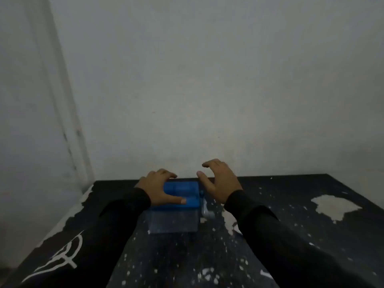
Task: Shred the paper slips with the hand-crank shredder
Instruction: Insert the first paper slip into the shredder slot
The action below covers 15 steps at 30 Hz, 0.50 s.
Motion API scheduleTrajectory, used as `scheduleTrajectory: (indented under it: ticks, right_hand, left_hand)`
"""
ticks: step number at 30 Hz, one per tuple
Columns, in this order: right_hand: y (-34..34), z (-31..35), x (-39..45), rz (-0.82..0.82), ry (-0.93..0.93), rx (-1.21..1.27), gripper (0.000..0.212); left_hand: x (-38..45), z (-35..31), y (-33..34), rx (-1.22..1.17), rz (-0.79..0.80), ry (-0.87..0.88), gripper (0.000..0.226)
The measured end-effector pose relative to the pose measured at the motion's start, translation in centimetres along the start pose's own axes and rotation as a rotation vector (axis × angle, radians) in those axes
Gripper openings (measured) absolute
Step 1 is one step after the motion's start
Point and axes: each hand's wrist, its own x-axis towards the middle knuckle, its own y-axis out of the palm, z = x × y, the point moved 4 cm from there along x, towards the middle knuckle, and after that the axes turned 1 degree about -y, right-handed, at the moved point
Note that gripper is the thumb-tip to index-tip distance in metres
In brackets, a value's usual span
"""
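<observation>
A small hand-crank shredder (182, 193) with a blue top and a clear bin (173, 222) below stands on a black table (166, 256) close to the wall. Its pale crank handle (206, 212) sticks out on the right side. My left hand (159, 188) grips the blue top, thumb on the near edge and fingers over the far edge. My right hand (220, 181) hovers just right of the shredder, above the crank, fingers spread and loosely bent, holding nothing. I see no paper slips.
The black tabletop has chipped paint, with pale patches (334, 206) at right and many white flecks. A grey wall (207, 90) rises right behind the table; its left edge (83, 204) runs beside another wall.
</observation>
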Motion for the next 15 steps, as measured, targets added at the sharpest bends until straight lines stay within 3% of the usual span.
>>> scheduleTrajectory:
  ticks: [7, 11, 15]
  right_hand:
    - [3.1, -4.3, -6.8, 0.019, 0.151, 0.075, 0.03]
    - [2.5, -6.8, -9.6, 0.052, 0.278, 0.068, 0.026]
    - [1.4, -10.0, -12.8, 0.1, 0.388, 0.001, 0.017]
  left_hand:
    - [-1.2, 0.4, 3.7, 0.062, -0.109, 0.002, 0.126]
    - [-1.8, -0.5, 3.8, 0.063, -0.116, 0.009, 0.116]
    - [-2.8, -2.2, 4.5, 0.079, -0.124, 0.027, 0.119]
